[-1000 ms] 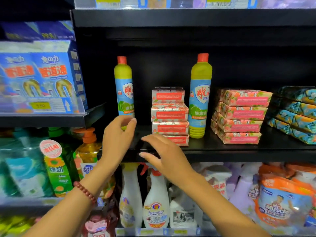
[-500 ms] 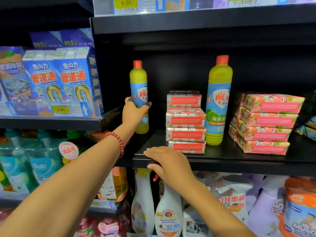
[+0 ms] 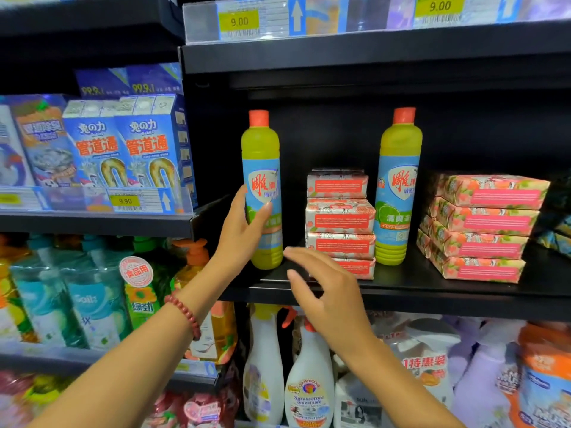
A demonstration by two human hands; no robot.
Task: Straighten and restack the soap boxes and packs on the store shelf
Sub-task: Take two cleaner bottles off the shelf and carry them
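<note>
A yellow-green cleaner bottle (image 3: pixel 262 186) with a red cap stands at the left of the black shelf (image 3: pixel 432 288). My left hand (image 3: pixel 239 230) is wrapped around its lower half. To its right is a stack of pink-and-white soap packs (image 3: pixel 340 217), slightly uneven. My right hand (image 3: pixel 321 291) hovers open in front of the stack's bottom pack, fingers spread, holding nothing. A second identical bottle (image 3: pixel 397 186) stands right of the stack. Further right lies a skewed pile of peach-pattern soap boxes (image 3: pixel 482 227).
Blue drain-cleaner boxes (image 3: pixel 123 143) fill the neighbouring shelf at left. Spray bottles (image 3: pixel 309 381) and refill pouches crowd the shelf below. Teal packs (image 3: pixel 556 230) sit at the far right edge. A price rail (image 3: pixel 241 21) runs overhead.
My left hand reached up and took hold of the left bottle. My right hand lifted off the shelf edge and now hovers with its fingers apart. The view shifted left and closer.
</note>
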